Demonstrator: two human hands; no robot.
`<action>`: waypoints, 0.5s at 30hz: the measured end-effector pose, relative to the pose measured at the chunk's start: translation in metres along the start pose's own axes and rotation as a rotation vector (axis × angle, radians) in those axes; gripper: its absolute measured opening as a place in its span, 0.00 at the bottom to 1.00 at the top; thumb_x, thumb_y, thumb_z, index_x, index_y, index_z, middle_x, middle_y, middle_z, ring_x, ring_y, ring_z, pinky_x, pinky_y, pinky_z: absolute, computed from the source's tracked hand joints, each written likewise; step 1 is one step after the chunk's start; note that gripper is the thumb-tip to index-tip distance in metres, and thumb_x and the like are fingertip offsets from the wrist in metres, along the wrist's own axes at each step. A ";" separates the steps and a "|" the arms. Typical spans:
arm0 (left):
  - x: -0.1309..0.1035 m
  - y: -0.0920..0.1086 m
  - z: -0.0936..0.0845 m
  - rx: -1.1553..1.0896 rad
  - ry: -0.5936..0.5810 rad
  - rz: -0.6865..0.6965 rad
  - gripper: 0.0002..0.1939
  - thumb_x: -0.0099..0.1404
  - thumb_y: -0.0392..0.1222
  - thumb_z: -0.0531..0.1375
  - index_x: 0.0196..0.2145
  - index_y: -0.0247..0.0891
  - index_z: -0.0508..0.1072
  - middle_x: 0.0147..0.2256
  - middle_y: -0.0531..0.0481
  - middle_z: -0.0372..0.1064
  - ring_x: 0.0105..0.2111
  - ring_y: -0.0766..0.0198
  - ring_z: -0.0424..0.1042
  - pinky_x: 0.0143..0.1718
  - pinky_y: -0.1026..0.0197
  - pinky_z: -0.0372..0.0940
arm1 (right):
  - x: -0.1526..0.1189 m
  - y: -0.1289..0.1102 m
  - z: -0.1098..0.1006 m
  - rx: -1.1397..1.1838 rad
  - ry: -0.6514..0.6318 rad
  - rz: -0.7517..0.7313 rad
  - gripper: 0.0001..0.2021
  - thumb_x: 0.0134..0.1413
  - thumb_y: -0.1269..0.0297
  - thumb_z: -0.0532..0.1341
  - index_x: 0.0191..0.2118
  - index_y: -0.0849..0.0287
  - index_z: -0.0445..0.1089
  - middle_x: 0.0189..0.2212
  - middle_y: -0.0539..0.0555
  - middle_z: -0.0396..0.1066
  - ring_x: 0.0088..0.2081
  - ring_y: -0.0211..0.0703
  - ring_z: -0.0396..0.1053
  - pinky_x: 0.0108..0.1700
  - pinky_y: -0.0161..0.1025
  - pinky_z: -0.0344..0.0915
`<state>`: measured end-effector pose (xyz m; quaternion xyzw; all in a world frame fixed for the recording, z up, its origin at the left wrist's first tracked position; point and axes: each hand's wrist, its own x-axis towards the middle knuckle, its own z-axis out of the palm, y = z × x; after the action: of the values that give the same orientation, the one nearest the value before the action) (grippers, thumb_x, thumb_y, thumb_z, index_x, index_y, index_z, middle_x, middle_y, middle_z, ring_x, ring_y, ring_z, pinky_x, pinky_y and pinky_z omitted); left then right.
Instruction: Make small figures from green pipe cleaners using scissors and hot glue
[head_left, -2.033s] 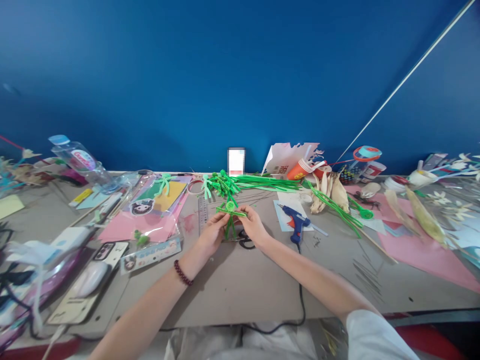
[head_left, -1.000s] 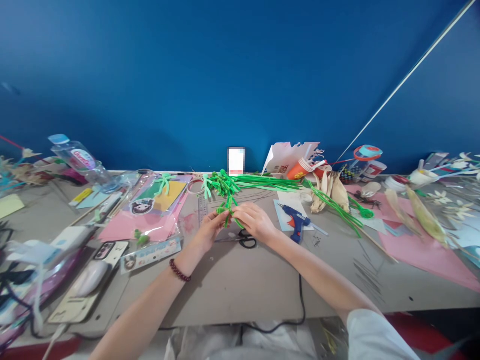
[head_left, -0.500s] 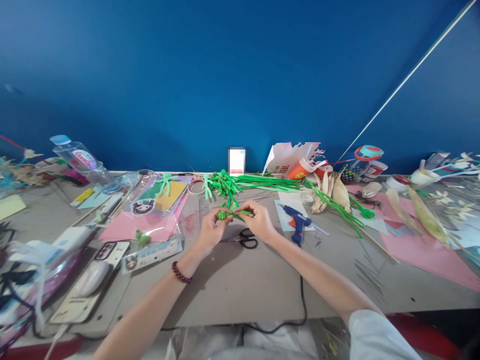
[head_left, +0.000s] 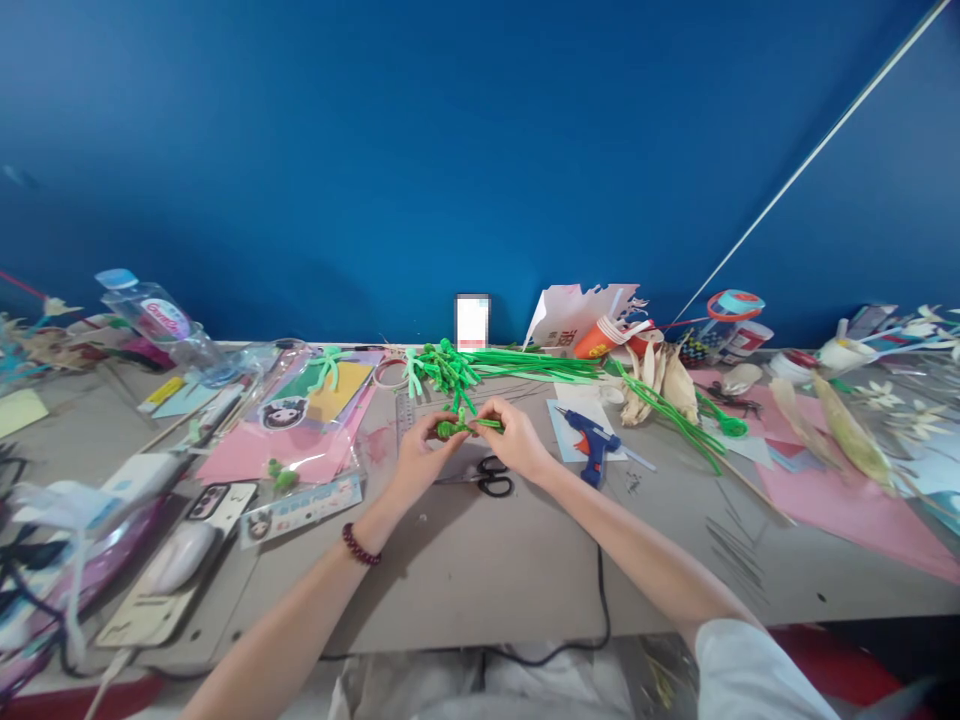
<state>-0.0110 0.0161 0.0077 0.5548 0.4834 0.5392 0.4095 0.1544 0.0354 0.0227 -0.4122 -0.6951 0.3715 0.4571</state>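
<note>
Between my hands is a small green pipe-cleaner piece (head_left: 450,429) with a coiled, rounded end. My left hand (head_left: 424,446) pinches its coiled end. At its right side, my right hand (head_left: 513,436) holds the thin green strands between thumb and fingers. Just behind them lies a heap of twisted green pipe cleaners (head_left: 448,370), and a bundle of straight green ones (head_left: 540,366) stretches to the right. Black-handled scissors (head_left: 495,477) rest on the table below my hands, their blades partly hidden.
A blue glue gun (head_left: 598,443) lies right of my hands, its cord running to the front edge. Pink sheets and plastic packets (head_left: 300,440), a phone (head_left: 180,560) and a bottle (head_left: 161,320) are at left. Orange paper cups (head_left: 598,338) and dried husks (head_left: 679,385) stand at back right.
My fingers have shifted slightly around the green piece, and a short upright strand now shows between them. The whole view has moved a little.
</note>
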 end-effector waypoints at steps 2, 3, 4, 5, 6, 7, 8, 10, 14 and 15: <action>0.000 0.002 0.000 -0.017 0.025 0.027 0.11 0.48 0.41 0.68 0.32 0.39 0.77 0.31 0.49 0.71 0.30 0.63 0.66 0.34 0.63 0.61 | -0.001 -0.001 0.000 -0.070 0.003 -0.040 0.05 0.52 0.62 0.59 0.29 0.56 0.64 0.25 0.49 0.69 0.30 0.40 0.68 0.33 0.36 0.61; -0.001 0.003 0.000 -0.019 0.038 0.059 0.10 0.48 0.41 0.68 0.31 0.40 0.77 0.32 0.49 0.71 0.31 0.62 0.66 0.36 0.62 0.61 | -0.002 -0.001 -0.001 -0.108 0.004 -0.060 0.04 0.52 0.63 0.59 0.30 0.56 0.65 0.25 0.49 0.69 0.29 0.40 0.67 0.32 0.35 0.60; -0.001 0.004 0.000 -0.011 0.044 0.099 0.09 0.48 0.40 0.68 0.30 0.41 0.77 0.33 0.48 0.71 0.32 0.61 0.67 0.37 0.61 0.61 | -0.002 -0.001 -0.001 -0.143 0.002 -0.079 0.04 0.52 0.63 0.59 0.31 0.56 0.66 0.25 0.49 0.69 0.28 0.40 0.66 0.32 0.35 0.60; -0.001 0.005 0.000 0.014 0.045 0.146 0.08 0.49 0.40 0.67 0.30 0.41 0.77 0.34 0.48 0.71 0.34 0.60 0.67 0.40 0.60 0.62 | -0.003 -0.002 -0.001 -0.173 0.000 -0.097 0.03 0.52 0.63 0.59 0.31 0.56 0.67 0.25 0.50 0.70 0.28 0.40 0.66 0.32 0.35 0.60; -0.001 0.005 -0.001 0.055 0.038 0.195 0.07 0.50 0.40 0.66 0.31 0.42 0.77 0.35 0.47 0.71 0.36 0.58 0.68 0.42 0.59 0.61 | -0.003 -0.002 -0.002 -0.198 -0.004 -0.115 0.03 0.52 0.63 0.59 0.31 0.56 0.68 0.25 0.50 0.70 0.29 0.40 0.66 0.32 0.35 0.59; -0.001 0.004 -0.001 0.110 0.027 0.243 0.06 0.52 0.41 0.65 0.31 0.42 0.77 0.36 0.46 0.70 0.38 0.57 0.68 0.43 0.58 0.61 | -0.003 -0.003 -0.002 -0.220 -0.007 -0.131 0.03 0.53 0.63 0.59 0.31 0.55 0.68 0.26 0.50 0.70 0.29 0.41 0.66 0.32 0.35 0.59; -0.001 0.003 -0.002 0.174 0.013 0.291 0.06 0.54 0.41 0.64 0.32 0.42 0.77 0.36 0.46 0.70 0.39 0.57 0.68 0.44 0.57 0.61 | -0.003 -0.004 -0.002 -0.238 -0.008 -0.143 0.04 0.53 0.64 0.59 0.30 0.55 0.69 0.26 0.50 0.71 0.30 0.41 0.66 0.33 0.35 0.59; -0.001 0.000 -0.004 0.304 -0.010 0.388 0.05 0.57 0.41 0.62 0.32 0.42 0.77 0.36 0.45 0.70 0.39 0.56 0.68 0.43 0.55 0.61 | -0.003 -0.006 -0.003 -0.252 -0.007 -0.153 0.04 0.53 0.64 0.59 0.30 0.55 0.70 0.26 0.50 0.71 0.30 0.41 0.67 0.34 0.36 0.60; -0.002 -0.006 -0.008 0.482 -0.066 0.513 0.07 0.60 0.41 0.59 0.35 0.43 0.76 0.36 0.43 0.72 0.40 0.54 0.68 0.44 0.53 0.60 | -0.002 -0.009 -0.004 -0.130 -0.008 -0.089 0.06 0.51 0.60 0.61 0.29 0.56 0.71 0.25 0.50 0.72 0.28 0.40 0.67 0.32 0.36 0.61; -0.002 -0.007 -0.009 0.495 -0.076 0.518 0.07 0.60 0.42 0.58 0.35 0.43 0.76 0.37 0.42 0.73 0.41 0.54 0.68 0.45 0.52 0.60 | -0.001 -0.008 -0.004 -0.072 -0.015 -0.054 0.08 0.50 0.59 0.62 0.28 0.57 0.70 0.24 0.50 0.71 0.27 0.39 0.67 0.31 0.36 0.61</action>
<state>-0.0203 0.0148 0.0013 0.7609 0.4270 0.4710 0.1300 0.1567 0.0315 0.0311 -0.4068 -0.7224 0.3368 0.4464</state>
